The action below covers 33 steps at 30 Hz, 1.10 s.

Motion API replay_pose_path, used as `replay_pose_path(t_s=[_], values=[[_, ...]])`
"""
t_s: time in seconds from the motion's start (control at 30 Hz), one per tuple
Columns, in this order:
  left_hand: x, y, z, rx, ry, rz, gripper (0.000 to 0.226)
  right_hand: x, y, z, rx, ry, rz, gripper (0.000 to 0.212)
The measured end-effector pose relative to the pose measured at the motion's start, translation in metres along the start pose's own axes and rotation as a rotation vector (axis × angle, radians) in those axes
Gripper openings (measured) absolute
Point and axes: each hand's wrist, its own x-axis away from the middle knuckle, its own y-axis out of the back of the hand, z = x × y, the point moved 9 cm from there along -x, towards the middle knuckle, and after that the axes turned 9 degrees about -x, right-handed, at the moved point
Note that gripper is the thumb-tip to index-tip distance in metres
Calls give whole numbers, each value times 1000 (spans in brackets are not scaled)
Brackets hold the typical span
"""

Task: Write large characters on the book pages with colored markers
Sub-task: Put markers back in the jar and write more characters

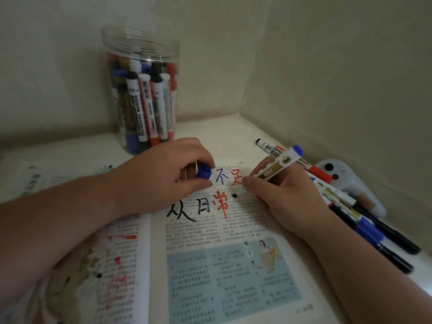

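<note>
Blue cap (203, 173) pinched in the left grip (163, 181), the right grip (287, 197) holds the marker (278, 163) tip-down at the right page of the book (210, 288) on the table (210, 129), where the hand could smear the red character (236, 178) just beside it if its ink is wet.

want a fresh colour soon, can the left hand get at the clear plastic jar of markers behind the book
Probably yes: the clear plastic jar stands just beyond the left hand with nothing between, though that hand pinches a blue marker cap.
</note>
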Motion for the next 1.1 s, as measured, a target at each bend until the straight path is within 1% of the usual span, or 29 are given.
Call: replay_pose_path(t_s=[0.1,0.17,0.27,0.3,0.37,0.43,0.53,0.6,0.67,0.73,0.77,0.87,0.9,0.97,1.1], values=[[0,-2,1,6,1,8,21,-1,-1,1,92,-2,0,17],[0,-2,0,3,0,10,20,-1,-1,2,80,-2,13,17],[0,-1,-1,-2,-8,7,22,4,-8,4,36,-23,106,23],[0,-2,-1,-4,-10,6,23,4,-8,5,52,-22,102,22],[0,-2,-1,-8,-10,9,25,2,-2,4,111,-5,32,16],[0,-3,-1,-2,-7,15,27,0,3,2,131,-2,-31,19],[1,-3,-1,-3,1,14,29,-1,4,4,135,16,-43,19],[2,-4,0,-3,21,17,33,0,1,5,105,15,8,19],[2,-3,1,2,43,16,36,3,-7,8,5,14,120,34],[3,-3,1,11,66,19,38,7,-14,10,-6,15,190,45],[3,-3,2,15,76,24,39,7,-14,11,19,32,186,45],[3,-4,2,19,90,37,39,4,-6,10,55,59,110,29],[3,-4,2,17,91,36,38,4,-5,10,40,54,96,27],[3,-4,2,13,95,35,39,5,-6,10,11,48,105,30],[3,-5,3,2,94,37,38,9,-16,12,-45,17,221,47]])
